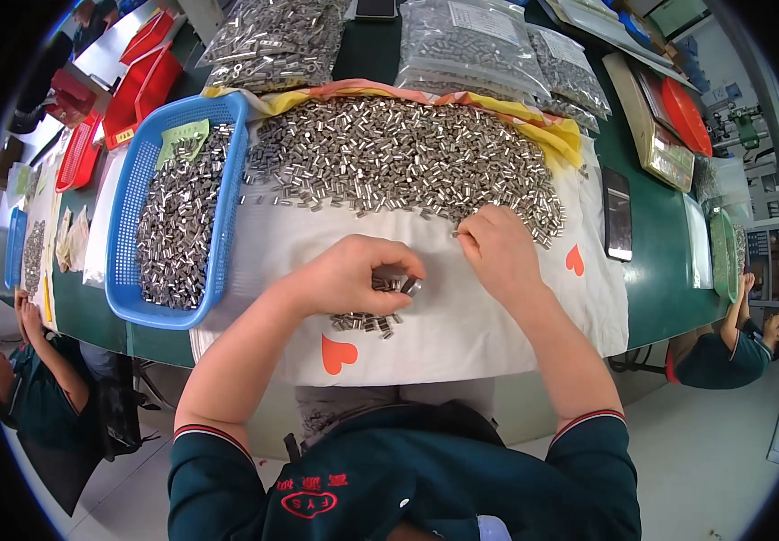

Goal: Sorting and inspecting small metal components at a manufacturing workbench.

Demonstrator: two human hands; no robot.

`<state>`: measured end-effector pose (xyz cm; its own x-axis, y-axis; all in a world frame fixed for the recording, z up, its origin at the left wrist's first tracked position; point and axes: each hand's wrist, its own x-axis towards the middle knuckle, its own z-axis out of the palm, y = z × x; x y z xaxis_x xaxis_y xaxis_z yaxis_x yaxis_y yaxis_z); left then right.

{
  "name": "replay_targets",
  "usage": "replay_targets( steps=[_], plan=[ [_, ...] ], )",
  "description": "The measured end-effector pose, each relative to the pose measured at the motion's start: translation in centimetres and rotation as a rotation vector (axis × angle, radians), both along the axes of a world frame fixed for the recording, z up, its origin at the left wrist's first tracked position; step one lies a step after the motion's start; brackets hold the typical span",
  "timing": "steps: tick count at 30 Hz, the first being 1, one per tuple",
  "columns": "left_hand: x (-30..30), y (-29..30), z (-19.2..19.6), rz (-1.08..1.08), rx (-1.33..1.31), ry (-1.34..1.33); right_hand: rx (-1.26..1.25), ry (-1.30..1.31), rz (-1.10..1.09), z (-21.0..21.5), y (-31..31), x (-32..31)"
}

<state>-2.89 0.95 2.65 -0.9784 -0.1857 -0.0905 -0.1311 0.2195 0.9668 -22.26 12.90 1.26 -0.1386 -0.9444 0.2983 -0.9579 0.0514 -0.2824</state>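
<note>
A wide heap of small shiny metal cylinders (pixel 389 149) covers the far half of a white cloth (pixel 434 334) printed with red hearts. My left hand (pixel 344 275) is curled around several of these cylinders, which show between thumb and fingers. Below it, a small group of the same pieces (pixel 364 323) lies on the cloth. At the near right edge of the heap, my right hand (pixel 503 252) is closed in a pinch, with one metal cylinder (pixel 455 234) at its fingertips.
A blue basket (pixel 119 270) of metal pieces with a green slip stands left. Clear bags of metal parts (pixel 470 50) line the back. A phone (pixel 617 215) lies right, near folders (pixel 646 126). Red bins (pixel 150 86) stand far left. Other people work at both sides.
</note>
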Motion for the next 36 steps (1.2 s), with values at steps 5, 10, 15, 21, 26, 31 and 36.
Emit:
replay_targets(
  steps=[5, 10, 15, 21, 26, 31, 36],
  plan=[
    [0.4, 0.4, -0.2, -0.018, -0.017, 0.061, 0.039, -0.008, 0.042, 0.4, -0.5, 0.9],
    [1.5, -0.3, 0.3, 0.211, 0.046, 0.089, 0.039, -0.323, -0.105, 2.5, -2.2, 2.7],
    [1.7, -1.8, -3.0, 0.33, 0.481, 0.216, -0.051, -1.13, 0.043, 0.6, -4.3, 4.2],
    [1.8, -2.2, -2.4, 0.336, 0.659, 0.113, -0.039, -0.971, 0.144, 0.2, -3.6, 4.5],
    [1.6, -2.2, -3.1, 0.331, 0.606, 0.154, 0.007, -0.996, 0.112, 0.0, -3.7, 4.7],
    [1.5, -1.8, -2.6, 0.362, 0.61, 0.168, -0.068, -0.922, 0.079, 0.1, -3.5, 5.6],
    [1.8, -1.3, -2.5, 0.398, 0.528, 0.151, -0.27, -0.443, 0.162, 0.5, -3.3, 6.4]
  ],
)
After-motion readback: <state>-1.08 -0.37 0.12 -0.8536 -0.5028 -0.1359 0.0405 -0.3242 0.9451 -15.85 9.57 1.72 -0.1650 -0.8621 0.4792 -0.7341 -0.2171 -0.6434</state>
